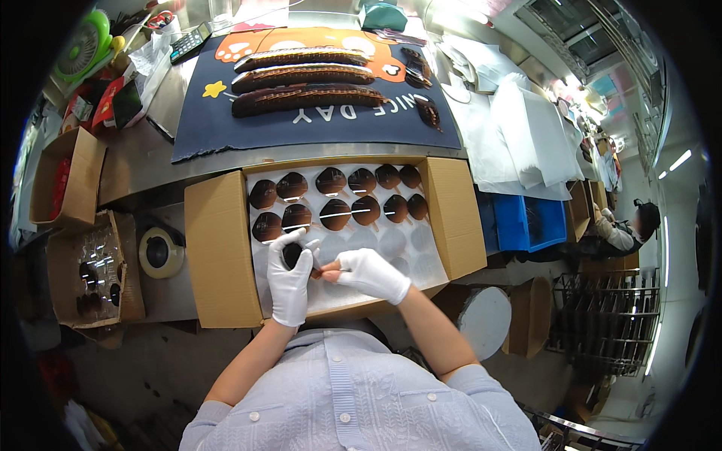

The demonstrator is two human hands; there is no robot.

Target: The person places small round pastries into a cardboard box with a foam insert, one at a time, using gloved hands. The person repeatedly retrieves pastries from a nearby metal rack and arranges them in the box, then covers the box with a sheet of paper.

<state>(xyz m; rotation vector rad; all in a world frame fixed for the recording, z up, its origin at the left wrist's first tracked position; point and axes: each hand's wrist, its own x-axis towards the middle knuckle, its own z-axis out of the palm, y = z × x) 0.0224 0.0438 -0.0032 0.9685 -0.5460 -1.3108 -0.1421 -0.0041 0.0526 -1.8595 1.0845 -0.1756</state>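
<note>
Both my hands wear white gloves. My left hand grips a dark brown round glossy piece over the near left part of a white moulded tray inside an open cardboard box. My right hand pinches a small brown part at that piece's right edge. Several dark round pieces fill the tray's two far rows.
A navy mat behind the box carries three long rows of stacked dark pieces. Tape roll and a smaller box of dark pieces lie left. White sheets and a blue crate sit right. Another person works far right.
</note>
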